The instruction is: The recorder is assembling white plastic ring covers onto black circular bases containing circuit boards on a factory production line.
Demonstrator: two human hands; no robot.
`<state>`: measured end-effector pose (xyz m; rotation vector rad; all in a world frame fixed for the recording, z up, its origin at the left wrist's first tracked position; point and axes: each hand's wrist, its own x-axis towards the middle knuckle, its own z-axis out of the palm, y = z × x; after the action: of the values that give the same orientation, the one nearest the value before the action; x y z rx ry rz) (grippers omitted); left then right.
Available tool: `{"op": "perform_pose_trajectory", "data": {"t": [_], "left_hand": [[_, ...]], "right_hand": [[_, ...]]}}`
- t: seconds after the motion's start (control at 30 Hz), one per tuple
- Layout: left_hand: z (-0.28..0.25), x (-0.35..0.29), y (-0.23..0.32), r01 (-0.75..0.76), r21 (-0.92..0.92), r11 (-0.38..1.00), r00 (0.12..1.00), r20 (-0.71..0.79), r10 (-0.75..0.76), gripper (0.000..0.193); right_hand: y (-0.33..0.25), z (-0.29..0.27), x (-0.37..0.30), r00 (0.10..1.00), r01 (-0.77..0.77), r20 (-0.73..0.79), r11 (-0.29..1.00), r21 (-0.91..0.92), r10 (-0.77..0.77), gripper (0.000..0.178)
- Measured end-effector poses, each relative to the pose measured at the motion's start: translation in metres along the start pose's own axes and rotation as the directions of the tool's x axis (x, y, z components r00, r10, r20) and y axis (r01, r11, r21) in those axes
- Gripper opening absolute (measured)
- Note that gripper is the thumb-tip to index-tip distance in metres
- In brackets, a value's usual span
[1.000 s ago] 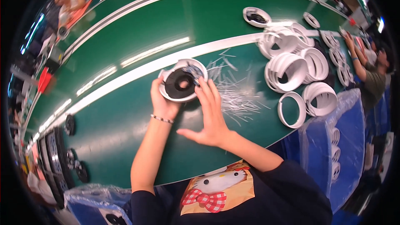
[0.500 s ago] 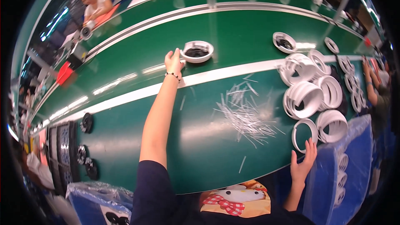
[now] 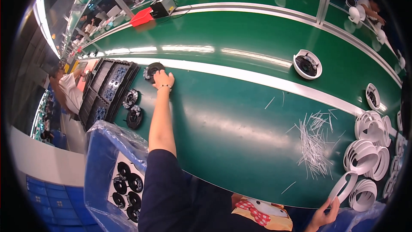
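Note:
My left hand (image 3: 162,80) is stretched out to the far left of the green bench, its fingers closed on the edge of a black round part (image 3: 151,69). Two similar black round parts, one above the other (image 3: 134,118), lie nearer to me. At the lower right, my right hand (image 3: 325,215) pinches the lower edge of a white ring (image 3: 344,185), which is tilted up beside stacked white rings (image 3: 363,195). A white round housing with black parts inside (image 3: 307,65) rests on the belt, apart from both hands.
Thin white strips (image 3: 315,148) lie scattered right of centre. Black trays (image 3: 103,90) stand at the left end. A blue, plastic-lined bin (image 3: 101,167) holds several black round parts. Another filled white housing (image 3: 372,96) sits farther right. Beyond the belt are a red tray (image 3: 142,17) and other people.
The view has turned left. My left hand has left the white housing on the belt and gone to the black round part. My right hand has taken hold of a white ring and tilted it.

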<state>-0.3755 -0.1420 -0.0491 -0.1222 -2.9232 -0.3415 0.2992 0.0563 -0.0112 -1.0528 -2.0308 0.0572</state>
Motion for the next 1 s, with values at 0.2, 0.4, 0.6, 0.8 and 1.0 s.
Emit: {"op": "perform_pose_trajectory", "data": {"t": [0.2, 0.4, 0.6, 0.8, 1.0], "left_hand": [[-0.04, -0.079, 0.043, -0.085, -0.028, 0.996, 0.97, 0.226, 0.089, 0.051], [-0.086, -0.151, 0.12, -0.287, -0.328, 0.9, 0.924, 0.154, 0.35, 0.056], [-0.045, -0.178, 0.116, -0.632, -0.415, 0.654, 0.65, 0.176, 0.74, 0.049], [-0.038, -0.206, 0.14, -0.451, -0.62, 0.642, 0.685, 0.221, 0.695, 0.026], [-0.036, -0.209, 0.117, -0.348, -0.757, 0.553, 0.631, 0.248, 0.735, 0.041]], "right_hand": [[-0.085, 0.024, 0.043, 0.94, 0.23, 0.118, 0.851, 0.471, -0.32, 0.01], [-0.121, 0.05, 0.054, 0.84, 0.193, 0.297, 0.763, 0.617, -0.453, 0.016], [-0.135, 0.084, 0.027, 0.707, 0.214, 0.373, 0.685, 0.696, -0.6, 0.018], [-0.135, 0.085, 0.038, 0.619, 0.251, 0.534, 0.789, 0.561, -0.576, 0.035], [-0.153, 0.095, 0.061, 0.518, 0.18, 0.811, 0.962, 0.207, -0.271, 0.1]]}}
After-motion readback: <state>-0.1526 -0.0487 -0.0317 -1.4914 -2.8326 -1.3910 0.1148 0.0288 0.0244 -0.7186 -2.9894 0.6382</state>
